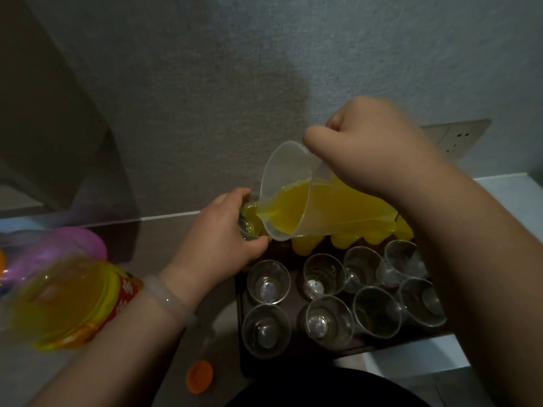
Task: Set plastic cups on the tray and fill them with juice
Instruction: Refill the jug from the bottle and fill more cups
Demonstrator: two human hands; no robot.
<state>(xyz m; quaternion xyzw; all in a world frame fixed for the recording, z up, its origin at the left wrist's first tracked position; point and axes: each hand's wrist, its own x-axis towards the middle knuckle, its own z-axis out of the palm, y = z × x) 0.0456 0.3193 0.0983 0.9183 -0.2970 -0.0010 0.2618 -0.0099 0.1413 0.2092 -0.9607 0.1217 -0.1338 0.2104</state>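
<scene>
Eight empty cups (323, 276) of clear plastic stand upright in two rows of four on the near part of the dark tray (242, 362). Behind them, along the far edge, is a row of filled cups (343, 241), yellow, partly hidden under the jug (289, 174); their exact count cannot be read. Right hand (361, 148): fingers clenched round the jug's handle, jug tipped steeply to the left, spout down. Juice (323, 208) is pooled along the jug's lower side and runs over the spout into one cup (249, 227). Left hand (223, 233): fingers and thumb wrapped round that cup at the far left corner of the tray, its rim touching the spout. Whether the cup rests on the tray or is lifted off it cannot be told. A pale bracelet (169, 299) sits on the left wrist. To the left, on the counter (164, 230), a blurred juice bottle (67, 301) with a red-orange label is in view, with a purple object (83, 242) behind it. An orange cap (199, 376) lies on the counter just beside the tray's near left corner. A wall socket (458, 136) shows behind the right hand.
</scene>
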